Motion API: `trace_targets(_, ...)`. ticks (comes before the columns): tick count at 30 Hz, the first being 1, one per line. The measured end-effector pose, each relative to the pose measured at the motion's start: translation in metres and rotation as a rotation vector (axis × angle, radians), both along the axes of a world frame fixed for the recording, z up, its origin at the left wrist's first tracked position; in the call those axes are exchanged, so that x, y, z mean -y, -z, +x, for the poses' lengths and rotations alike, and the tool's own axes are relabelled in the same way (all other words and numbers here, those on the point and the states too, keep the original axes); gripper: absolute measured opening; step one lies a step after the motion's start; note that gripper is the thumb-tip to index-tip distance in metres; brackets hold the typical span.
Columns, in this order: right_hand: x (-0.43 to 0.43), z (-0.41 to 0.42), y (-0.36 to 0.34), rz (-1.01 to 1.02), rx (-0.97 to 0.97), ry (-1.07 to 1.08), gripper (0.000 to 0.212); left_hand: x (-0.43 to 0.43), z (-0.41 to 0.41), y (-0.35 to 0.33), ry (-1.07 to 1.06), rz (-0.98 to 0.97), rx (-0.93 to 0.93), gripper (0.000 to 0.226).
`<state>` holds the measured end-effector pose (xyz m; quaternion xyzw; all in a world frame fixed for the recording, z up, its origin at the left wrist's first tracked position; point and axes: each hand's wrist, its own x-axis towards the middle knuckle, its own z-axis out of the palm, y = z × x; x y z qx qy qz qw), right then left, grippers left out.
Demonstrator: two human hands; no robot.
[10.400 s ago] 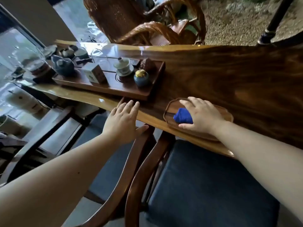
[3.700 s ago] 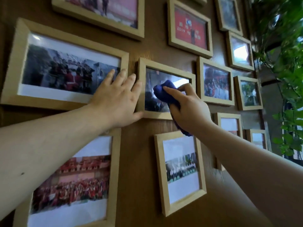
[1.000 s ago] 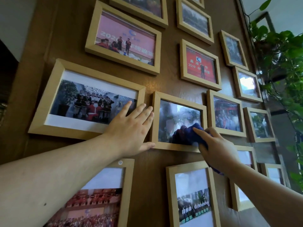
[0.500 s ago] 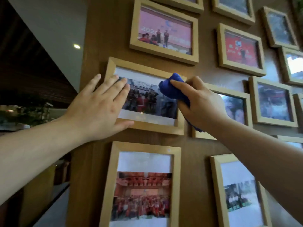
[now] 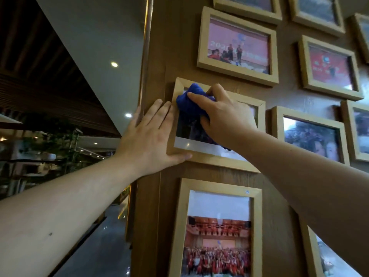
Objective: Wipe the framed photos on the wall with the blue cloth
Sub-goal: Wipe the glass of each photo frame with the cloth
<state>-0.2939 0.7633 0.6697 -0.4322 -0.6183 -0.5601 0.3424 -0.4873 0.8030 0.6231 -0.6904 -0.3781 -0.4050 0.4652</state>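
While pressing the soft, bunched blue cloth in the closed right hand onto the glass of the leftmost wooden frame, bracing its lower left corner with the flat, open, empty left hand; light, likely fragile, so best gripped by the rim.

Blue cloth, pale wooden frames

Right hand presses blue cloth on framed photo; left hand braces it.
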Motion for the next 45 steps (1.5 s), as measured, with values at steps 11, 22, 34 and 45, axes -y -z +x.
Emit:
trace_targets(11,0.011,0.094,0.042,-0.019,-0.142,0.298,0.06,-0.014,-0.001,0.003,0.114,-0.016,0.012,0.115)
trace_targets(22,-0.003,0.004,0.006,-0.006,0.139,0.138,0.058,-0.013,-0.003,0.002,0.126,0.028,-0.015,0.12)
trace_targets(34,0.022,0.056,0.03,-0.115,0.382,0.297,0.051,-0.014,-0.002,0.002,0.124,0.035,0.004,0.121)
trace_targets(45,0.02,0.066,0.042,-0.148,0.426,0.288,0.049,-0.014,-0.001,0.003,0.095,0.057,0.001,0.121)
